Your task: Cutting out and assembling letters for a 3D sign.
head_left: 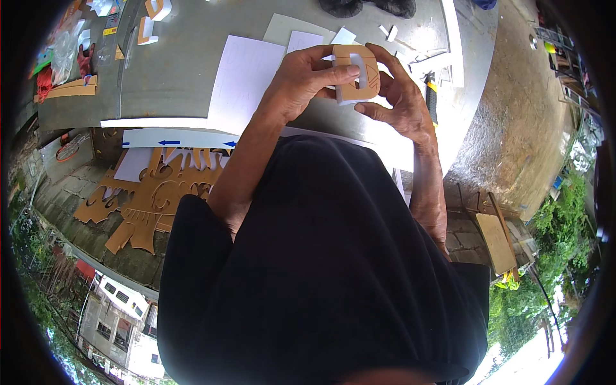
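Up over the grey work table (pixel 173 77), I hold a small block letter (pixel 370 88) with a brown face, white sides and an open slot in its middle. Thin lines are drawn on the brown face. My left hand (pixel 296 82) grips it from the left, the thumb lying on the face beside the slot and the fingers behind. At the right, my right hand (pixel 407 99) curls around the rounded edge, forefinger at the top corner and thumb near the bottom; some of its fingers are hidden behind the piece. White paper sheets (pixel 240 80) lie beneath my left forearm.
A cutter knife (pixel 431 106) with a black and yellow handle lies right of my right hand, near white scraps (pixel 431 62). Another block letter (pixel 146 31) sits at the far left, near a clear plastic bag (pixel 64 59). Brown cut-out sheets (pixel 151 205) lie low on the left.
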Motion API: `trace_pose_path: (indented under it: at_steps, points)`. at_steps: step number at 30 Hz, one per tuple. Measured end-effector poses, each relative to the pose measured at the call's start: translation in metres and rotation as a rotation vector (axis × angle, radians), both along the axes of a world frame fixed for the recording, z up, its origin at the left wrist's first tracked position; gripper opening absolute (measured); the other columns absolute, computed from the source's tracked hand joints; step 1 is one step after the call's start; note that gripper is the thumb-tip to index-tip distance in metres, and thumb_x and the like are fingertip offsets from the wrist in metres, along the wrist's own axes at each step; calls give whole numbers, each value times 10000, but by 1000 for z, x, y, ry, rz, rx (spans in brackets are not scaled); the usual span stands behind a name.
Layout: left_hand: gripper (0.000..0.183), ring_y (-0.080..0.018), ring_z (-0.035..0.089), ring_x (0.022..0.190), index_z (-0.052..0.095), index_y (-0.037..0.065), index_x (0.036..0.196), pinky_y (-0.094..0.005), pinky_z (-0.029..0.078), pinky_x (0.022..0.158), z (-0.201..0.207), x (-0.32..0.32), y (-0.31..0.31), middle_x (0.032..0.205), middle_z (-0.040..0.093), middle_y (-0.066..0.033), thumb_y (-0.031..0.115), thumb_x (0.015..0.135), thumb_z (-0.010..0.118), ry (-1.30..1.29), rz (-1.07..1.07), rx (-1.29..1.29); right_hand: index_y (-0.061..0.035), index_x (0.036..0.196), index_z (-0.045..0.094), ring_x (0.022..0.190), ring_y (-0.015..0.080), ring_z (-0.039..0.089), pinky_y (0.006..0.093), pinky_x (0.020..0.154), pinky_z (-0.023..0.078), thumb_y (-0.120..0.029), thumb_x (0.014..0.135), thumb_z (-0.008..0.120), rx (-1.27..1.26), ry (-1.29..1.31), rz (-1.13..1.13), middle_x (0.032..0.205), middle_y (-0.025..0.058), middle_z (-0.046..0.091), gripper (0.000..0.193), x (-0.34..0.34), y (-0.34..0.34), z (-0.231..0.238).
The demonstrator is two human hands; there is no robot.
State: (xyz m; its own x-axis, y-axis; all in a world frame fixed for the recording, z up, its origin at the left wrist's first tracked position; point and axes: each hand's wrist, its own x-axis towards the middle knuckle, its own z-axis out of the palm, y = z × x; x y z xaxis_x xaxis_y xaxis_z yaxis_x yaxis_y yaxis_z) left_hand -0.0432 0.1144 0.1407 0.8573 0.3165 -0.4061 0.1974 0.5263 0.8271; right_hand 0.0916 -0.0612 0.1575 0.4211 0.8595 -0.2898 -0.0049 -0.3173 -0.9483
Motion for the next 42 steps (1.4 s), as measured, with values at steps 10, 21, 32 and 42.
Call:
trace_pose_path:
  at_steps: [10,21,32,42]
  points:
    - [723,-308,757,925,621,-105,1296,-406,662,753,-1,3,-3,1047,724,-245,355,804,886,16,1,32,-101,1533,416,1256,351,636,553,1086,506,-94,693,933,120,-11,-30,1431,193,587,986,-2,-3,-9]
    - [735,-305,750,957,592,-116,1322,-398,656,777,3,3,-2,1100,711,-237,334,815,877,38,-17,30,-48,1525,406,1293,361,603,534,1080,515,-52,701,925,133,29,-47,1482,193,532,974,-2,-5,-8]
    - [789,-259,682,1129,519,-79,1408,-369,583,955,23,2,-10,1211,679,-196,154,766,915,-96,-69,31,-44,1519,402,1338,301,560,479,1131,477,34,645,927,192,68,-64,1448,140,548,1023,-2,-9,12]
    - [781,-276,719,1081,580,-82,1331,-374,606,934,21,3,-13,1151,717,-229,242,723,948,-135,-22,22,-61,1500,442,1347,301,552,506,1141,466,52,616,928,162,90,-67,1438,120,566,1015,2,-11,14]
